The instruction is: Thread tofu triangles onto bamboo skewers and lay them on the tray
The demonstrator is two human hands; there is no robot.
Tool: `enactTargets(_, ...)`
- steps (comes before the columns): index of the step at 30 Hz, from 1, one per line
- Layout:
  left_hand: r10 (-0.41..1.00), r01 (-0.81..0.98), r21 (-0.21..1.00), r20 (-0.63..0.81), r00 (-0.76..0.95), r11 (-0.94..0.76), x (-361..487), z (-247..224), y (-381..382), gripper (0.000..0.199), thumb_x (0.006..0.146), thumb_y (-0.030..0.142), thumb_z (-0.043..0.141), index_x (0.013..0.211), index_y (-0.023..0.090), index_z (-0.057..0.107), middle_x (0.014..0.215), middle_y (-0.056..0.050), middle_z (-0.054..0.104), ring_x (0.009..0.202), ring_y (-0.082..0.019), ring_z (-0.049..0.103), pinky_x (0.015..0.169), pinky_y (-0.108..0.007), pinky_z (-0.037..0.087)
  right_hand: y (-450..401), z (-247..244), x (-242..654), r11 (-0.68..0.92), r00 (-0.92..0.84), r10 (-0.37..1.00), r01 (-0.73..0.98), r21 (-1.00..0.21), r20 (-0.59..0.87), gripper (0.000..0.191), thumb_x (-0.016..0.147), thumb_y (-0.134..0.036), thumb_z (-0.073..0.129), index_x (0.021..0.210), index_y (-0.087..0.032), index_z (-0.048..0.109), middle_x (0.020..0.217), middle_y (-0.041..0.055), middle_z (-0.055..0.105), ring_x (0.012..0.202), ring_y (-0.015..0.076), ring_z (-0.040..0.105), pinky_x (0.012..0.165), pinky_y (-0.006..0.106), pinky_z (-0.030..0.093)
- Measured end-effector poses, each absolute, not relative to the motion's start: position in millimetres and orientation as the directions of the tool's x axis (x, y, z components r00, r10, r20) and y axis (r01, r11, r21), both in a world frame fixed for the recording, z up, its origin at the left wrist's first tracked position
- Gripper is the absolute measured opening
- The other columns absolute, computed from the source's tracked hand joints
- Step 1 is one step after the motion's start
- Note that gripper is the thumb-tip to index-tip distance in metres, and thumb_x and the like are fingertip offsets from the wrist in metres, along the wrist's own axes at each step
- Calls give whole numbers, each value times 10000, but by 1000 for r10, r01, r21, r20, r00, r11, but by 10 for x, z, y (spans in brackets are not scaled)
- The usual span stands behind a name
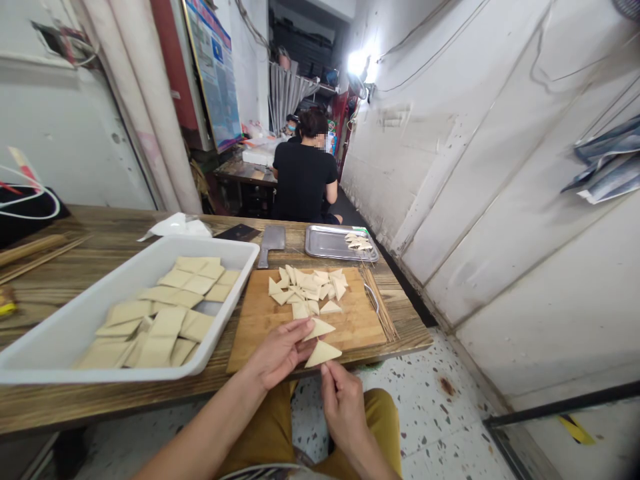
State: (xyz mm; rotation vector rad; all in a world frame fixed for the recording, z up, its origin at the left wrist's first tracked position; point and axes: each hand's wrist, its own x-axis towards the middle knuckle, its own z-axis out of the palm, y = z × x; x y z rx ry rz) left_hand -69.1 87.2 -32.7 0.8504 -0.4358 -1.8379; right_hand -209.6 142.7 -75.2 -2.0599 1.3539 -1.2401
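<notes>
Wooden workbench (85, 230) — on it, a cutting board (350, 327) heaped with pale triangles (305, 287), a white tray (215, 245) of pale squares (167, 327), and a cleaver (273, 243). My right hand (345, 407): fingertips pinching one triangle (323, 354) at the board's near edge. My left hand (277, 352): fingers pressed together — touching a second triangle (319, 329).

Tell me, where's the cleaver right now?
In the head view, the cleaver lies just beyond the wooden cutting board, between the white plastic tray on its left and the steel tray on its right.
</notes>
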Motion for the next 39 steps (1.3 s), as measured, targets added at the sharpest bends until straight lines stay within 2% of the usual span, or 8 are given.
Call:
enactTargets(4, -923, 604, 699, -311, -224, -383, -695, -374, 856, 181, 806, 157, 617, 979, 109, 644, 919, -135, 708, 750, -176, 678, 691, -285, 563, 1400, -774, -2136, -463, 138, -872, -548, -697, 470, 301, 946, -268, 349, 689, -179, 477, 598, -33, 415, 528, 93, 373, 525, 202, 301)
enactTargets(6, -970, 519, 822, -237, -58, -232, -607, -408, 801, 267, 795, 223, 635, 1049, 140, 639, 967, -119, 702, 840, -194, 667, 756, -300, 543, 1381, -791, -2182, -456, 115, -870, -556, -695, 479, 304, 947, -266, 354, 688, -177, 485, 597, -33, 419, 532, 93, 377, 524, 202, 295)
enactTargets(9, -959, 0, 1000, 13, 283, 14, -427, -477, 674, 359, 748, 310, 663, 1084, 183, 651, 956, -74, 695, 875, -206, 636, 812, -300, 492, 1348, -825, -2261, -442, 67, -866, -566, -696, 496, 304, 944, -273, 371, 691, -173, 507, 582, -38, 415, 519, 91, 372, 513, 200, 289)
enactTargets(12, -954, -553, 833, 187, 233, 28, -357, -554, 567, 442, 774, 423, 589, 1134, 171, 637, 987, -86, 677, 874, -234, 609, 819, -338, 452, 1321, -859, -2311, -436, 46, -865, -564, -702, 500, 302, 944, -280, 380, 702, -170, 523, 586, -34, 436, 522, 92, 390, 514, 195, 298)
enactTargets(17, -961, -821, 569, 253, 116, 50, -543, -676, 503, 488, 752, 475, 592, 1097, 133, 628, 1052, -144, 644, 985, -287, 568, 842, -365, 409, 1316, -874, -2327, -431, 51, -868, -573, -697, 494, 310, 948, -281, 377, 694, -172, 518, 588, -33, 448, 521, 91, 403, 513, 193, 300)
enactTargets(20, -950, -839, 539, 295, 105, 74, -625, -751, 491, 439, 757, 417, 608, 1091, 131, 619, 1053, -144, 633, 1003, -277, 551, 865, -358, 393, 1328, -868, -2336, -428, 56, -870, -582, -692, 490, 309, 950, -278, 370, 704, -173, 523, 589, -31, 455, 520, 93, 408, 514, 195, 301)
enactTargets(31, -925, -667, 740, 311, 219, 90, -675, -865, 459, 344, 654, 303, 688, 947, 164, 575, 965, -83, 617, 950, -247, 554, 843, -347, 416, 1339, -899, -2338, -402, 70, -891, -582, -707, 449, 311, 955, -296, 359, 732, -171, 535, 607, -22, 473, 540, 100, 424, 534, 202, 308)
enactTargets(39, -975, -133, 978, 180, 131, 163, -623, -827, 477, 322, 688, 315, 673, 967, 162, 623, 922, -46, 665, 804, -181, 604, 750, -300, 464, 1382, -874, -2347, -433, 86, -876, -574, -695, 475, 305, 949, -277, 363, 709, -174, 521, 591, -27, 450, 524, 100, 401, 516, 203, 299)
